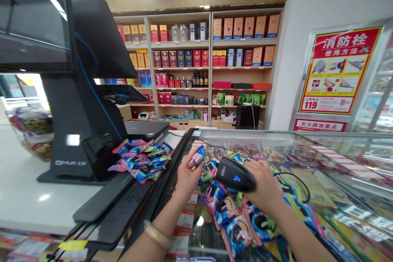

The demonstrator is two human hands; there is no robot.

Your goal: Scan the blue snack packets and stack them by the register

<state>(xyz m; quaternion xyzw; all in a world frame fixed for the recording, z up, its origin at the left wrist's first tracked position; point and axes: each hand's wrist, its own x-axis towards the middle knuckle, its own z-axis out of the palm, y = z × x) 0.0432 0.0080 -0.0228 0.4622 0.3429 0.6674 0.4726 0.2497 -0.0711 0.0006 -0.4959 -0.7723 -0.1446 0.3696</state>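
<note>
My left hand [188, 176] is closed around a small blue-and-pink snack packet [199, 156], held up above the glass counter. Just to its right, my right hand [264, 184] grips a black barcode scanner [235, 175], its head turned toward that packet. The scanner's cord [302, 186] loops out to the right. Beneath both hands, a loose pile of similar blue, pink and green packets [238, 231] lies on the glass. A second heap of these packets [143, 159] sits to the left, beside the register stand.
A black cash register [82, 110] with a large screen stands on the white counter [27, 196] at left. The glass-topped counter [325, 143] extends right. Behind it are shelves [181, 69] of boxed bottles. A red fire-hydrant poster [340, 73] hangs on the right wall.
</note>
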